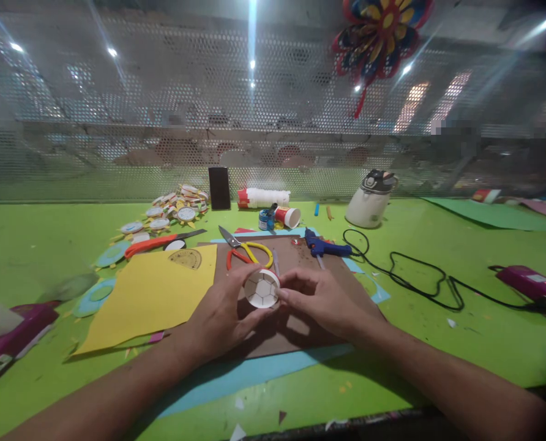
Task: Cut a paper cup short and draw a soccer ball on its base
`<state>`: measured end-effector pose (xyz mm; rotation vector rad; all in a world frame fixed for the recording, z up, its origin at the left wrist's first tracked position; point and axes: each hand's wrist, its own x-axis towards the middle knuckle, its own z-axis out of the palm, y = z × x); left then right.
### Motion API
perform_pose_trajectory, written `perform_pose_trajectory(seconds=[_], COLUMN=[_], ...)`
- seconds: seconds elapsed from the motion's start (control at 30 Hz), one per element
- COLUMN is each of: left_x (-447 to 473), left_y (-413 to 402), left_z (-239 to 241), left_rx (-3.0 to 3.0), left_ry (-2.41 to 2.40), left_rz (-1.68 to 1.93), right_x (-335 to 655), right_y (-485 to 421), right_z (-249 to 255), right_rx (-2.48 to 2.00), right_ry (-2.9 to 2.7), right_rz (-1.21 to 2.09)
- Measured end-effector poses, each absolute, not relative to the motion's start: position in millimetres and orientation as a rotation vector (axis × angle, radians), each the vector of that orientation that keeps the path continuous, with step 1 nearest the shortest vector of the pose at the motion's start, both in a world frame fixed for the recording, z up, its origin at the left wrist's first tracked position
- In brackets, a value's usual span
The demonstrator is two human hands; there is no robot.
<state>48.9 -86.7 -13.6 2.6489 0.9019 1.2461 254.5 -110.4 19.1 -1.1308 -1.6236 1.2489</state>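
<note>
My left hand (227, 306) curls around the left and lower edge of a small round white paper piece (262, 289), which has a soccer-ball pattern in dark lines and a bit of red at its rim. With thumb and fingers, my right hand (316, 299) pinches the right edge of that same piece. Both hands hold it above a brown board (273, 343). Just beyond them lie scissors (250, 248) with red and yellow handles. A blue glue gun (323, 245) rests on the board's far right corner.
Yellow paper (149, 300), an orange cutter (158, 244) and a pile of round paper cutouts (181, 205) lie left. Further back are a phone (220, 188), stacked paper cups (264, 198), a blue jar (266, 220) and a white kettle-like container (368, 205). A black cord (411, 285) runs right.
</note>
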Motion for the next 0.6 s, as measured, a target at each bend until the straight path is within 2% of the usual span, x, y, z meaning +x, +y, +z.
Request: perform_pose_trajectory(seconds=[0.3,0.6], left_x=[49.1,46.4], left_y=[-88.2,-87.5], left_z=[-10.0,-4.8], left_rx=[2.678,2.608], left_ry=[0.825,0.523], left_rz=[1.357,1.483], right_x=[254.4,257.1], right_y=[-116.2,-123.4], right_z=[16.3,32.9], right_rx=[-1.059,-1.106], right_ry=[-1.677,-1.886], right_rz=[1.183,0.878])
